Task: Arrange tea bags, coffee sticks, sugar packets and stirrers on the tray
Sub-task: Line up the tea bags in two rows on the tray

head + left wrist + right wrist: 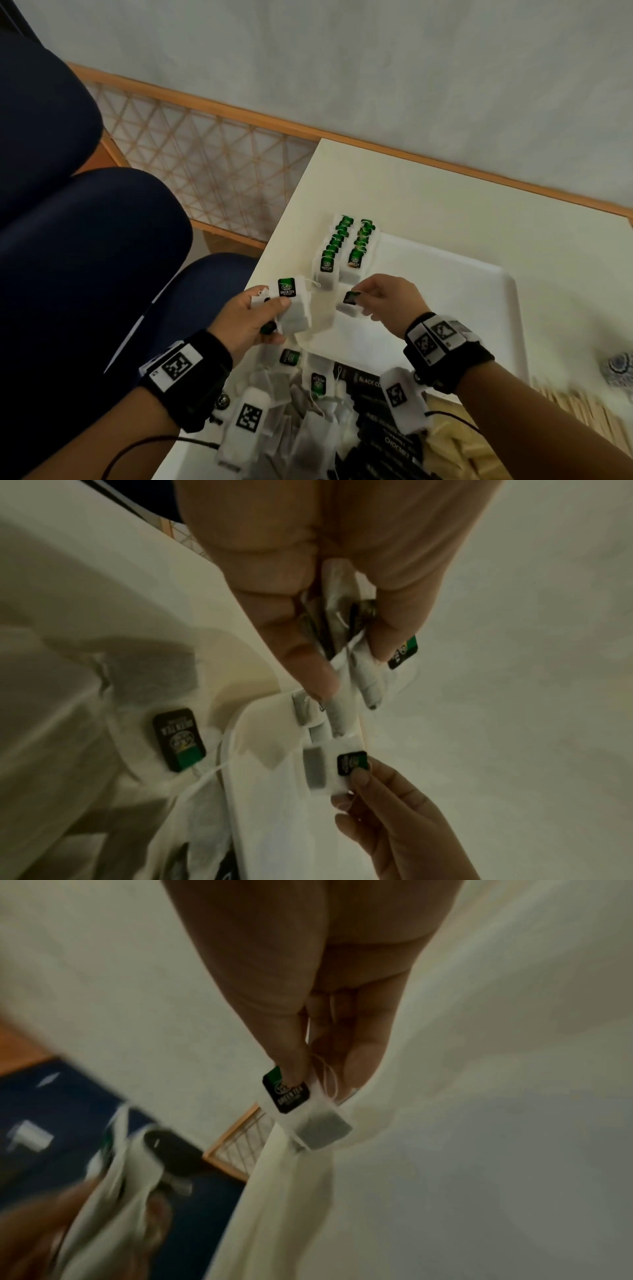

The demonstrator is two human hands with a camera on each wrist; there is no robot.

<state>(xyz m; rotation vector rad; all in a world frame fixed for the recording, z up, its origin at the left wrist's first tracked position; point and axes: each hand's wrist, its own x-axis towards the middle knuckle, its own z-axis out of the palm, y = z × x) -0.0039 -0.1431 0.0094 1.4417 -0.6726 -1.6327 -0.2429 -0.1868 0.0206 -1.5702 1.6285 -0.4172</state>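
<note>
My left hand point(255, 317) grips a small stack of white green-tea bags point(293, 308) with green-black tags, just off the tray's near-left corner; in the left wrist view the fingers point(308, 664) curl round the stack of tea bags point(356, 669). My right hand point(380, 296) pinches a single tea bag point(349, 303) by its tag, above the white tray point(479, 291). The right wrist view shows that tea bag point(308, 1115) hanging from thumb and forefinger. Two neat rows of tea bags point(344, 250) lie at the tray's far-left corner.
A heap of loose tea bags point(294, 411) lies near me, beside black coffee sticks point(376, 411), pale sugar packets point(452, 442) and wooden stirrers point(582, 407). The cream table point(428, 192) meets a wall. Dark blue chair cushions point(85, 257) stand on the left.
</note>
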